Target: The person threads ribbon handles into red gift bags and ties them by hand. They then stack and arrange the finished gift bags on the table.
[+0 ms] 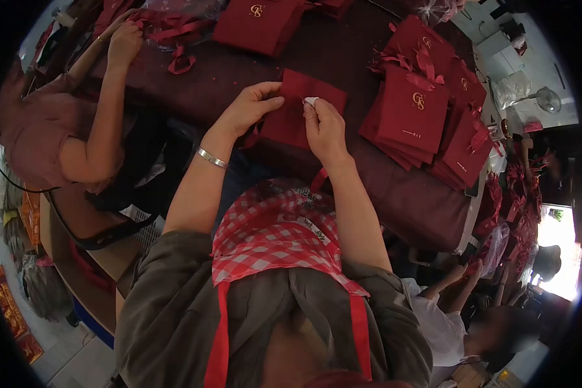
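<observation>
A dark red paper bag (295, 123) lies before me at the near edge of the table, its plain side up. My left hand (252, 108) grips its left edge between thumb and fingers. Over the right part of the bag, my right hand (324, 126) is closed, fingers bent. A small white piece (311, 101) shows at its fingertips; whether it is pinched or wrapped round a finger I cannot tell. Red ribbon shows by the bag's lower left side.
Stacked red bags (410, 107) with gold letters and ribbon handles lie to the right. More bags (258, 24) lie at the back, beside loose red ribbons (180, 32). At left, a co-worker's hand (125, 44) is among ribbons. Another person (433, 323) sits at lower right.
</observation>
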Motion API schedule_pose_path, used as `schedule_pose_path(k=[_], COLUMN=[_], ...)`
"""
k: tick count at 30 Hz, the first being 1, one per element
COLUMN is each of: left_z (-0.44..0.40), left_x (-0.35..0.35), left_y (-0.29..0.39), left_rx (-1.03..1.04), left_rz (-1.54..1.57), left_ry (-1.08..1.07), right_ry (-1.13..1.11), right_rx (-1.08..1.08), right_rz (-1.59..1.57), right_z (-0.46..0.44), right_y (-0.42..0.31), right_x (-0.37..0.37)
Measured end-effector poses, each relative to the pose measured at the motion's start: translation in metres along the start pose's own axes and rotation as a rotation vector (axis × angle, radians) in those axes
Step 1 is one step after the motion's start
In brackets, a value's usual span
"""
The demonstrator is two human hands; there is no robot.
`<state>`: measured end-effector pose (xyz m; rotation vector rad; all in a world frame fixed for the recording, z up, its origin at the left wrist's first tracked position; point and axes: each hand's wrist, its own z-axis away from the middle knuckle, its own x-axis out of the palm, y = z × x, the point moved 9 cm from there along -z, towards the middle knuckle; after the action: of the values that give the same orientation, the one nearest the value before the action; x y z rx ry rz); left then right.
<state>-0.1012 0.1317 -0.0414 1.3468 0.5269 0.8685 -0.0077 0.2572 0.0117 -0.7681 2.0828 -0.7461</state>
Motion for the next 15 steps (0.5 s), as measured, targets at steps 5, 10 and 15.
schedule_pose_path(k=[5, 10, 15], left_z=[0.0049, 0.0021, 0.0004], left_x=[0.0014, 0.0025, 0.0020], left_y=[0.0016, -0.0006, -0.0007], left_rx=[-0.063, -0.042, -0.023], left_rz=[0.005, 0.084, 0.094], left_ry=[-0.027, -0.048, -0.094], right_ry=[0.005, -0.003, -0.002], right_rx=[-0.004, -0.002, 0.003], right_rz=[-0.010, -0.016, -0.007], right_z=[0.0003, -0.0003, -0.0004], right_y=[0.0018, 0.0028, 0.0023], right_x=[0.0002, 0.0002, 0.0005])
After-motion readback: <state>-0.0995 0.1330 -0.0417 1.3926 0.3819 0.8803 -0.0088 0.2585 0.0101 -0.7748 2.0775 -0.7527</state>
